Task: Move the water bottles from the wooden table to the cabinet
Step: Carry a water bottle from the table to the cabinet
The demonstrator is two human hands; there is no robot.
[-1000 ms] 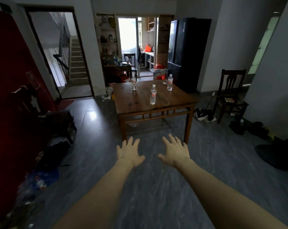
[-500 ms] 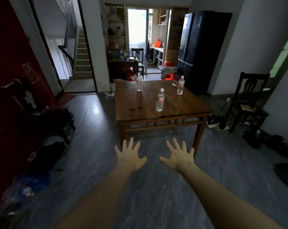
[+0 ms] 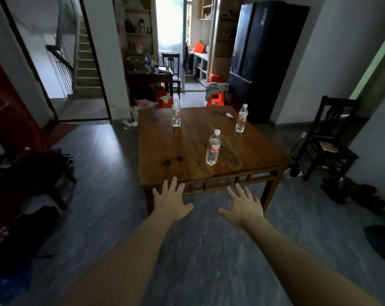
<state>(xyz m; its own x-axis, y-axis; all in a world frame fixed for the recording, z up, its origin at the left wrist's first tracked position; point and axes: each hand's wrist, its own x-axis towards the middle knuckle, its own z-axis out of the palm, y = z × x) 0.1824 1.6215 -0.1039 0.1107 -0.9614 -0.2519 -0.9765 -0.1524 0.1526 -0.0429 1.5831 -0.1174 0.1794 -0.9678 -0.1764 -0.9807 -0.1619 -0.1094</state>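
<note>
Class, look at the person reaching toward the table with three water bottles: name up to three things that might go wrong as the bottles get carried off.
1. The near bottle is tall, narrow and upright; a quick grab by the right hand might tip it.
2. Three bottles, two open hands: the left hand and right probably cannot hold all at once, so the far bottle and right bottle risk a drop or need another trip.
3. Dark clutter lies on the floor at the left; it could trip a loaded walker.

You've got three bottles on the table, near (image 3: 213, 149), far left (image 3: 176, 115) and far right (image 3: 241, 118), each wearing a white label with a red mark, but the print is too small and blurred to read.
</note>
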